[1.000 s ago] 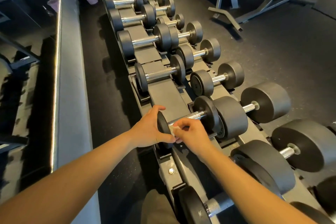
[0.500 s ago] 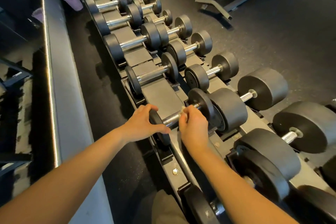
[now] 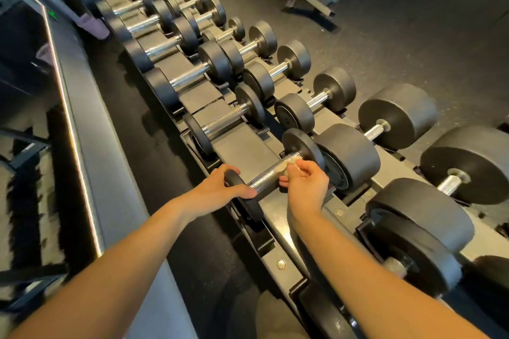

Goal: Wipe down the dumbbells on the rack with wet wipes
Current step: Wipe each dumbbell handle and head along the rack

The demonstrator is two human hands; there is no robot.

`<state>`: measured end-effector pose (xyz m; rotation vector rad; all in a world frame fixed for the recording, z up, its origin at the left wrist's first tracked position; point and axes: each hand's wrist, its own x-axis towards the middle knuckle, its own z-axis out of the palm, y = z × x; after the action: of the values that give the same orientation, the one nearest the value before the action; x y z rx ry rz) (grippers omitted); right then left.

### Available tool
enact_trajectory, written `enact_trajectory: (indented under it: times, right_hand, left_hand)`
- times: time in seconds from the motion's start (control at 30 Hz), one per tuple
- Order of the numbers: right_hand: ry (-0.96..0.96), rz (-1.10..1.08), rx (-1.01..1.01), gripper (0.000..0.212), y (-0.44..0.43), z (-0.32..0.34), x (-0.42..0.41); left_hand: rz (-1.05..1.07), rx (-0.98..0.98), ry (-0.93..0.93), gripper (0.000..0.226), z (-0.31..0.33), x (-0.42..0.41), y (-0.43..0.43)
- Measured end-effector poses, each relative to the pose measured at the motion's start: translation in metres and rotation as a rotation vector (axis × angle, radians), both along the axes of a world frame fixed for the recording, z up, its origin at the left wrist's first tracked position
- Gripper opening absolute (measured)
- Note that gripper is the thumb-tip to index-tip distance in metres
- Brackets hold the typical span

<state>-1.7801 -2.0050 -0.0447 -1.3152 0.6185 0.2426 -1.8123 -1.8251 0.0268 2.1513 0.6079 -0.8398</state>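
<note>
On the left, our left hand is gripping the left head of the small dumbbell. The fingers are curling over the rim and the thumb is lying on the inner side, so the hand is holding the weight steady in its place on the rack. This hand is keeping the same position as one second ago.

Going to the right along the chrome handle, the wet wipe is now sitting at the far right end, just beside the right head. One second ago it was close to the left hand, and half a second ago it was near the middle.

Our right hand is pinching the crumpled wipe between thumb and fingertips and pressing it on the metal.

We are judging that one pass along the handle is almost finishing. The black heads are probably still waiting, and further right the bigger dumbbells are waiting too.
</note>
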Motion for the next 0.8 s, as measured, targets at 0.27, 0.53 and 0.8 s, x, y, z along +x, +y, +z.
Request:
enact_trajectory:
  times: [0.27,0.53,0.8]
  right_hand:
    - [0.162,0.299,0.308,0.015,0.008,0.006,-0.026]
    - [0.235,0.067,0.361,0.018,-0.008,0.001,-0.005]
    - [0.322,0.141,0.128,0.020,0.008,0.002,-0.001]
  left_hand:
    - [-0.001,0.002,-0.021,0.084,0.000,0.002,-0.003]
    - [-0.011,-0.023,0.049,0.091,-0.001,0.004,0.001]
    - [0.000,-0.041,0.035,0.104,-0.002,0.003,0.002]
